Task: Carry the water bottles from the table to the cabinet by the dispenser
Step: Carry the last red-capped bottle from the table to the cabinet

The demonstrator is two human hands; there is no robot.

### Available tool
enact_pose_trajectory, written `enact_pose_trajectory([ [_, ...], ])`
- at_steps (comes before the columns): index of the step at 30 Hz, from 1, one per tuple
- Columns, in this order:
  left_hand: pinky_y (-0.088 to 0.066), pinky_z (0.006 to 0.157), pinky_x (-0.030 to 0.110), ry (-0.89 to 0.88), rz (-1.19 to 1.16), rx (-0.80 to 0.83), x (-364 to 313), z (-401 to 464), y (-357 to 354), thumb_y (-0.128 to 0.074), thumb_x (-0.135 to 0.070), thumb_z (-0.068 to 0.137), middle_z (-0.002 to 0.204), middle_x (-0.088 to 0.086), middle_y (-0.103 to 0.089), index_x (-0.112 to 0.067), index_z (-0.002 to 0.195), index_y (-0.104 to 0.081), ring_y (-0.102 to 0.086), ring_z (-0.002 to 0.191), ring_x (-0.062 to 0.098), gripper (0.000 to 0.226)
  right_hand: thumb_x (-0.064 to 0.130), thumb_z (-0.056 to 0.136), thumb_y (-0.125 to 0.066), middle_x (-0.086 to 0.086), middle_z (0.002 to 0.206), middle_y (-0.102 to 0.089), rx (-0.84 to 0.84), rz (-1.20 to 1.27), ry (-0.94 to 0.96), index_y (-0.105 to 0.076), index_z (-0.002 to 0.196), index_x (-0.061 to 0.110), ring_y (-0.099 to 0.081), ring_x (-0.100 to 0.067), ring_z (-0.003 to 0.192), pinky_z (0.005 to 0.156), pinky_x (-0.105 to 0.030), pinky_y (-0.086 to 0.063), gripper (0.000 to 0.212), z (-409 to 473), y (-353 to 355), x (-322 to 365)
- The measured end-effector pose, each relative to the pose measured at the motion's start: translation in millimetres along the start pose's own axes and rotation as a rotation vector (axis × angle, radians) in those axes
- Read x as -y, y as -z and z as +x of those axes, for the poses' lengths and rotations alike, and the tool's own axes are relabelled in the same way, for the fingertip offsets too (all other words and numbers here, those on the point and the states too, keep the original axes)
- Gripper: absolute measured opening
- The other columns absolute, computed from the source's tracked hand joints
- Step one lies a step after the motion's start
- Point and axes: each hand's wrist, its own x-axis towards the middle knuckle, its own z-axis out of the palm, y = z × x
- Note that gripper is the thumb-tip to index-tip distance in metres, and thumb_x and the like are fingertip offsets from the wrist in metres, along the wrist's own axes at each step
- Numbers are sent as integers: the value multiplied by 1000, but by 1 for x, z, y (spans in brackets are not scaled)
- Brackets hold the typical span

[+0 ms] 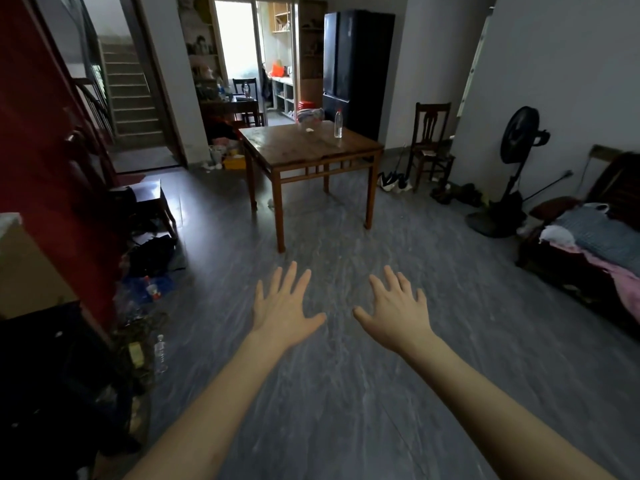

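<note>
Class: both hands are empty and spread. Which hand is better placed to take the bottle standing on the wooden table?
Probably the right hand: the bottle stands near the table's right edge, ahead on that side; the left hand would cross over.

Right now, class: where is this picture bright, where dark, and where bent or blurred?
Head view: the far doorway is blown out white, the left edge is nearly black, the floor is streaked by motion blur near the open left hand and right hand, and the walls bow from the wide lens.

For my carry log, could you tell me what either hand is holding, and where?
Nothing: left hand and right hand are both open and empty.
</note>
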Motion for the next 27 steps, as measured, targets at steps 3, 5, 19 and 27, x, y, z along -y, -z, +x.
enact_pose_trajectory([
  [3, 2, 125, 53, -14, 4, -9, -18, 47, 1, -41, -72, 92, 169, -1, 15, -31, 161, 4, 12, 156, 23, 92, 64, 92, -41, -5, 168, -3, -9, 14, -8, -20, 157, 25, -4, -27, 154, 120, -55, -12, 78, 44, 7, -18],
  [5, 2, 125, 53, -26, 12, -8, -28, 78, 1, -41, -71, 93, 169, -1, 16, -31, 161, 4, 12, 156, 23, 91, 64, 91, -42, -4, 168, -3, -16, 15, -15, -20, 156, 26, -4, -27, 153, 120, -55, -12, 78, 73, 10, -30],
  [19, 3, 124, 52, -15, -4, -67, -41, 243, 0, -42, -69, 93, 170, -2, 12, -29, 162, -3, 10, 157, 20, 89, 61, 93, -43, -4, 168, -2, 26, 21, 38, -20, 156, 25, -3, -26, 154, 121, -55, -13, 77, 242, 21, -59],
  [27, 3, 125, 51, 3, -31, -23, -10, 352, 5, -36, -73, 93, 170, -3, 13, -31, 161, -3, 11, 156, 19, 87, 61, 93, -43, -4, 168, -2, 43, 0, 41, -19, 157, 25, -3, -26, 154, 121, -54, -14, 78, 355, 17, -39],
])
